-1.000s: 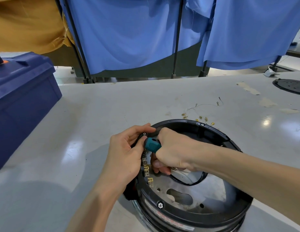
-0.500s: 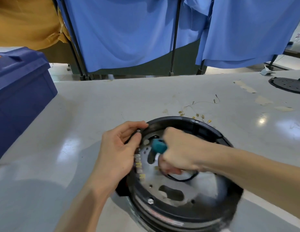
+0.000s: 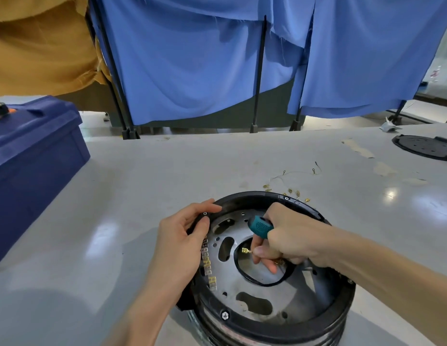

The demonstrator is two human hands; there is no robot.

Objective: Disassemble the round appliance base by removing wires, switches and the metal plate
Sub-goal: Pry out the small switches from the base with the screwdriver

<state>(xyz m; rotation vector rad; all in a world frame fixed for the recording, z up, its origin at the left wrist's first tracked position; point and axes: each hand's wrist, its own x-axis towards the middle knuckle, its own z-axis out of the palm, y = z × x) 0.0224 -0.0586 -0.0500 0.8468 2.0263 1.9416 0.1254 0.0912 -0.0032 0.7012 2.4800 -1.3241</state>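
At the near edge of the grey table (image 3: 142, 183), centre-right, the round appliance base (image 3: 279, 333) lies w/ its open side up, a black rim around a metal plate (image 3: 225, 275) full of slots & holes. The person's L hand (image 3: 182, 245) grips the rim on its left side, thumb inside, fingers curled over the outside. The R hand (image 3: 289, 240) is clenched round a screwdriver (image 3: 259, 226) w/ a teal handle, butt end pointing up-left; shaft & tip are hidden under the hand. At that hand's thumb tip a small brass terminal (image 3: 245, 250) sticks out over the plate's centre opening; can't tell if it's pinched or just touching. A black loop (image 3: 262, 283) runs round that opening. A row of connectors (image 3: 208, 268) lines the inner left wall beside the L palm. One screw (image 3: 225, 315) sits in the near rim. Just behind the base lie loose brass terminals (image 3: 292, 193) & a thin wire (image 3: 292, 173). Far left is a blue box (image 3: 35, 171); far right, a black disc (image 3: 424, 147). Behind the table hangs blue cloth (image 3: 192, 71) on black stands, w/ mustard cloth (image 3: 37, 46) at upper left.
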